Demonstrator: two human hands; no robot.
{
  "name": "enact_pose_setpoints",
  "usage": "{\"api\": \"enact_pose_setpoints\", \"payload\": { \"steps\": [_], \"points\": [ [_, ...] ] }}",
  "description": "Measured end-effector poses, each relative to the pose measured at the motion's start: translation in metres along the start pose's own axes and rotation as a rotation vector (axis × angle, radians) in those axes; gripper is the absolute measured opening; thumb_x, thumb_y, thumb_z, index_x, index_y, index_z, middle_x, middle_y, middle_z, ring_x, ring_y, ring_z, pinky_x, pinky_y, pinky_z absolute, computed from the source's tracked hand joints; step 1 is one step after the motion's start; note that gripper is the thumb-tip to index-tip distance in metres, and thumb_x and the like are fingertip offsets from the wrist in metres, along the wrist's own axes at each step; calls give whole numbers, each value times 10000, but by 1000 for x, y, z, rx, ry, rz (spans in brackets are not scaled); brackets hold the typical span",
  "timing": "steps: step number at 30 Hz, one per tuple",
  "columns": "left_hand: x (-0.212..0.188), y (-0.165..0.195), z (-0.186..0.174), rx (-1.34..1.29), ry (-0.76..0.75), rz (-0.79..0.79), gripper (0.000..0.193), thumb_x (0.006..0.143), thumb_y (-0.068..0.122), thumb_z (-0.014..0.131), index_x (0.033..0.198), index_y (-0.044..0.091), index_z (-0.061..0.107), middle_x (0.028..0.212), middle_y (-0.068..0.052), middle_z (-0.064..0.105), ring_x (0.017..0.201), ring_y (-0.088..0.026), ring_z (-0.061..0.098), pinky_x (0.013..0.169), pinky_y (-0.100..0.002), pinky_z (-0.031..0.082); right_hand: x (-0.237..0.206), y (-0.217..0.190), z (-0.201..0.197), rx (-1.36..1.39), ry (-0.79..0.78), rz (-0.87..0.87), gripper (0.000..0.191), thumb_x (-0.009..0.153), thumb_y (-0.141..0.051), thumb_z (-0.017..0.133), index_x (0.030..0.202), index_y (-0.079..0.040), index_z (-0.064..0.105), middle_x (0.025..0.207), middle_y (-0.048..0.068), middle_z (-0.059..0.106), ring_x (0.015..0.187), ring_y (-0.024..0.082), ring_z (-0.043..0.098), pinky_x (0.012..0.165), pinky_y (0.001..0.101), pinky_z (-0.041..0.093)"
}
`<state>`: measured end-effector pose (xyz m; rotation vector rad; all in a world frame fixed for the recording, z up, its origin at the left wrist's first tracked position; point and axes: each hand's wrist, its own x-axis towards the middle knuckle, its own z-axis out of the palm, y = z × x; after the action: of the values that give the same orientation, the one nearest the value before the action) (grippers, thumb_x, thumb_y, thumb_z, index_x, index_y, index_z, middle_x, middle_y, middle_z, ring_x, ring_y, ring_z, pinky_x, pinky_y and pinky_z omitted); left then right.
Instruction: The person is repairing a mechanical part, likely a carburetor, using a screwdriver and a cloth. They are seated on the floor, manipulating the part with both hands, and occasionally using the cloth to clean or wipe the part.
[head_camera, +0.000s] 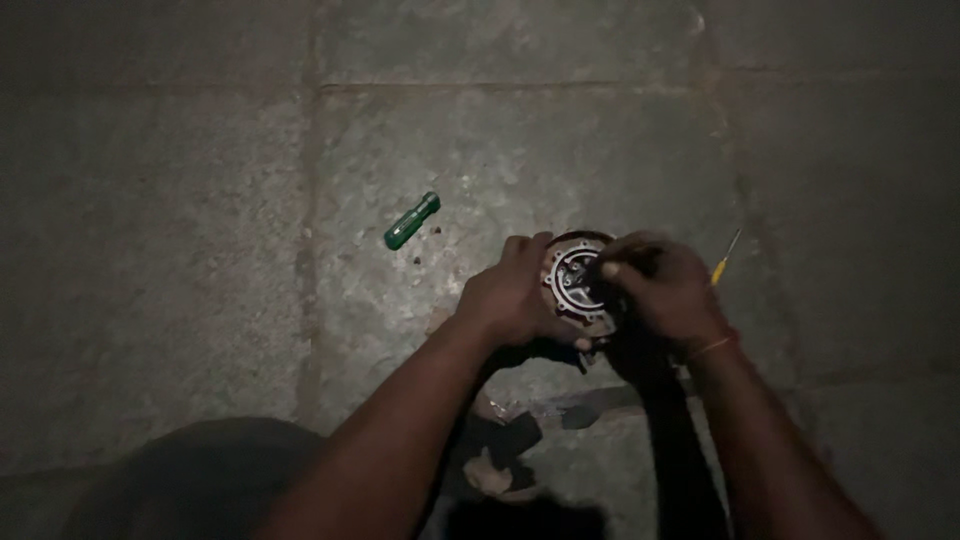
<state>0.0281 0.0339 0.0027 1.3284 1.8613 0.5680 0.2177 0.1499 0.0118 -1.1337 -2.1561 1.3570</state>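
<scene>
Head view. A round metal motor part (578, 280) lies flat on the stone floor (200, 200), between both hands. The left hand (510, 295) cups its left rim, fingers curled around it; the right hand (665, 290) reaches in from the right, fingertips pressed together on its face. A green screwdriver handle (412, 221) lies far left; a yellow-handled tool (724, 260) lies just right.

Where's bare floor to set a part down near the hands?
Free: the stone floor left of the green screwdriver handle, and the slab above the round metal part. Crowded: around the left hand, right hand, yellow screwdriver, and the dark clutter below them.
</scene>
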Motion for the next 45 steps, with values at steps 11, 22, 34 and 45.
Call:
{"api": "enact_pose_setpoints", "payload": {
  "steps": [11,22,34,45],
  "points": [
    [-1,4,-1,31,9,2,1373,414,610,943,1551,172,309,1534,-141,419,1289,-393,588,1004,-496,526,-5,-5,10,-134,3,94,228,831,-112,749,1054,-82,788,985,59,807,895,156,750,815,302,595],
    [-1,5,-5,60,-27,-28,1452,404,629,947,1581,147,247,1559,-135,371,1328,-376,551,1035,-481,503,-8,-16,13,-249,-10,-116,231,809,-128,793,1029,-57,801,947,125,784,852,223,740,765,342,589],
    [-1,5,-3,54,-33,-33,1436,413,596,948,1588,157,248,1555,-134,383,1297,-373,580,1024,-466,519,-4,-5,15,-237,112,-82,248,799,-127,819,1011,-1,789,965,130,766,872,211,723,788,342,575],
    [1,3,-2,41,-43,-24,1497,384,591,974,1588,122,217,1595,-143,340,1351,-370,530,1048,-484,486,-2,2,-4,216,178,235,242,805,-92,785,1022,0,732,941,112,774,774,183,709,669,328,572]
  ]
}}
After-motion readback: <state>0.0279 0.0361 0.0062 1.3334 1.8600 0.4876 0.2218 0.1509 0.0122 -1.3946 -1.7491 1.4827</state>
